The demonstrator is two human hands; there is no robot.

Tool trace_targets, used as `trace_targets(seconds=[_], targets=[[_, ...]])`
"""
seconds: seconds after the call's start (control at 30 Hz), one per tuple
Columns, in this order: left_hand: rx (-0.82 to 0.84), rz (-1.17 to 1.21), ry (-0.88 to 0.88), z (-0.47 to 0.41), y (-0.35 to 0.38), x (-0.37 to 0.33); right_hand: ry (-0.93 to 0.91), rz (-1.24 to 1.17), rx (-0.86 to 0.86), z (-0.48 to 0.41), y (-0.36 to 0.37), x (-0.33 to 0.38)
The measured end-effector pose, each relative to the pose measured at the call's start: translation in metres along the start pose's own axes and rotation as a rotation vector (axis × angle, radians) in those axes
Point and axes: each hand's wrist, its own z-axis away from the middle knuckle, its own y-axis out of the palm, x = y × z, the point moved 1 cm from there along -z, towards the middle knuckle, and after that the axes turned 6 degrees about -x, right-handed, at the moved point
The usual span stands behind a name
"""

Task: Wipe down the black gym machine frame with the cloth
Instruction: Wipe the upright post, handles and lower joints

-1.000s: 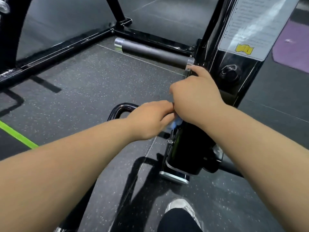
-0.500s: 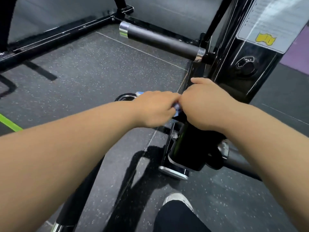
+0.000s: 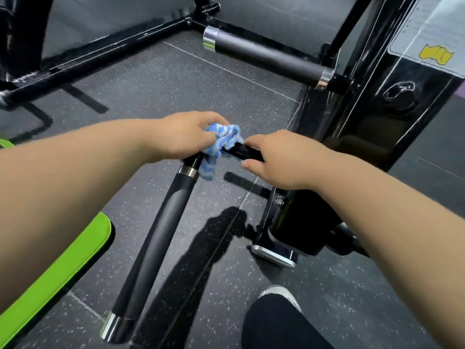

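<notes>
Hands have split apart since half a second ago: back then they were bunched knuckle to knuckle with barely anything blue poking out, and now the left hand (image 3: 186, 139) has slid off toward the left end of the frame bar (image 3: 247, 154), so the cloth (image 3: 221, 143) is out in plain view. It's a blue and white striped rag, scrunched up in the left hand's curled fingers and sitting right on the frame bar at the bend, with one tail hanging just below it. The right hand (image 3: 281, 161) is on the frame bar too, just right of the cloth, forefinger over the top and thumb underneath, so it's wrapped round the bar, not lying flat. From the left end of the frame bar a padded grip (image 3: 161, 235) runs down toward the camera, with a chrome collar (image 3: 189, 171) at the joint. Below and left of the frame bar there's a bright green pad (image 3: 63, 273), which wasn't in shot before. Right of the frame bar stands the black upright (image 3: 372, 102) with a placard (image 3: 427, 34) on it, and beyond the bar a foam roller (image 3: 266, 59) sticks out sideways. Below the frame bar, on the speckled floor (image 3: 176, 91), you can see a shoe (image 3: 279, 293) and a dark trouser leg (image 3: 276, 326).
</notes>
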Motion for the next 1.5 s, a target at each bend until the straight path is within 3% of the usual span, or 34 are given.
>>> trace_targets(seconds=[0.13, 0.23, 0.47, 0.5, 0.63, 0.87, 1.07, 1.17, 1.23, 1.3, 1.4, 1.5], targets=[[-0.134, 0.305, -0.195, 0.032, 0.024, 0.032, -0.022, -0.214, -0.022, -0.021, 0.015, 0.004], [-0.139, 0.427, -0.294, 0.044, 0.031, 0.037, -0.025, -0.358, -0.001, -0.024, 0.017, 0.001], [-0.096, 0.627, -0.197, 0.015, 0.021, 0.009, -0.026, -0.337, -0.061, -0.025, 0.022, 0.002], [-0.128, 0.583, -0.173, 0.016, 0.023, 0.009, -0.027, -0.303, -0.091, -0.026, 0.024, 0.002], [-0.245, 0.043, -0.071, 0.050, 0.033, 0.014, -0.050, -0.247, -0.142, -0.021, 0.030, 0.001], [-0.205, 0.318, -0.210, 0.040, 0.022, 0.015, -0.086, -0.089, -0.120, -0.026, 0.022, 0.007], [-0.211, 0.386, -0.315, 0.026, 0.031, 0.017, -0.109, -0.046, -0.549, -0.018, -0.008, -0.012], [-0.190, 0.167, -0.340, 0.028, 0.029, 0.014, -0.230, -0.122, -0.894, -0.001, -0.017, -0.022], [-0.192, -0.137, -0.261, 0.027, 0.029, 0.009, -0.241, -0.108, -1.044, 0.013, -0.015, -0.032], [-0.216, -0.408, -0.124, 0.022, 0.034, 0.000, -0.198, -0.006, -1.080, 0.024, -0.010, -0.043], [-0.189, -0.647, 0.201, 0.001, 0.043, -0.019, -0.169, 0.078, -1.083, 0.033, -0.006, -0.055], [-0.035, -0.774, 0.486, -0.017, 0.055, -0.048, -0.171, 0.131, -1.080, 0.033, -0.006, -0.058]])
